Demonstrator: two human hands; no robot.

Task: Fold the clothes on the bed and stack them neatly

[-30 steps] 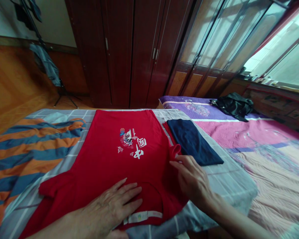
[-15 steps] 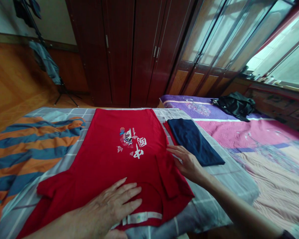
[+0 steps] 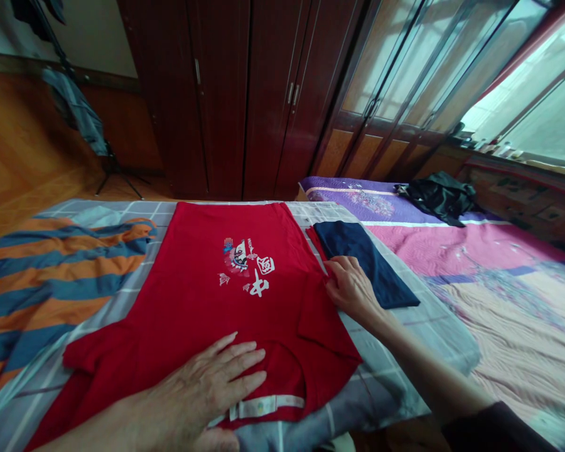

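Note:
A red T-shirt (image 3: 188, 282) with a white and coloured print lies spread on the grey checked bedcover, its collar toward me. My left hand (image 3: 221, 376) rests flat on it beside the neckline, fingers spread. At the shirt's right edge, above the folded-in sleeve, my right hand (image 3: 353, 289) has its fingers curled and pinches the red fabric; the fingertips are partly hidden. Just beyond that hand lies a folded dark blue garment (image 3: 365, 260), with a strip of red cloth showing along its left side.
An orange and blue striped cloth (image 3: 70, 270) lies rumpled at the left of the bedcover (image 3: 433, 339). To the right is a second bed with a pink and purple cover (image 3: 405, 248) and a black bundle (image 3: 440, 194). Dark red wardrobes (image 3: 226, 100) stand behind.
My right hand has shifted slightly right, and its outstretched fingers have curled onto the shirt's edge. My left hand stays flat in place. The whole view has tilted slightly.

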